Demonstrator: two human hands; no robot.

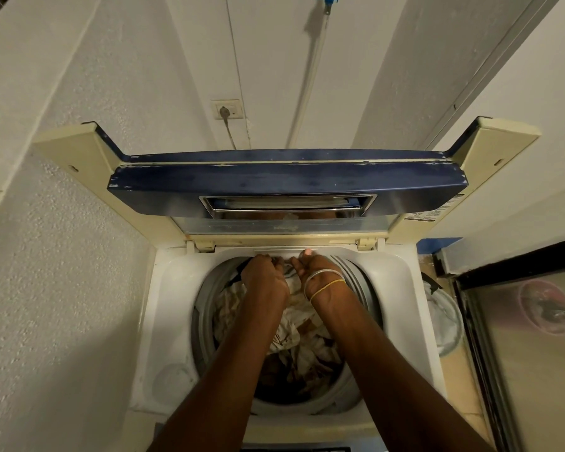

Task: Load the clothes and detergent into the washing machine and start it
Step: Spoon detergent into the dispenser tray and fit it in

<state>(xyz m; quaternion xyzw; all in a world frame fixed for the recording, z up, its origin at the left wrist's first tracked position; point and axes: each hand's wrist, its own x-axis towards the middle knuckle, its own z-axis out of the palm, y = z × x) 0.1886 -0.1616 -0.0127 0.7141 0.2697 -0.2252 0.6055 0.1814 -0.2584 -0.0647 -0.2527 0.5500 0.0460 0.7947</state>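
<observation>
dark blue lid [287, 181], white washing machine [163, 288], cream-and-brown mottled clothes [294, 340], yellow bangle [328, 284].

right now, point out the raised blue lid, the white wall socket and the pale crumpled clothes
raised blue lid [287, 182]: head view, blue panel
white wall socket [234, 109]: head view, faceplate
pale crumpled clothes [230, 303]: head view, left fold

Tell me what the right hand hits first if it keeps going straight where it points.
The right hand would probably meet the white plastic back rim of the washing machine's opening first; its thumb looks almost on it, though depth is unclear.
</observation>
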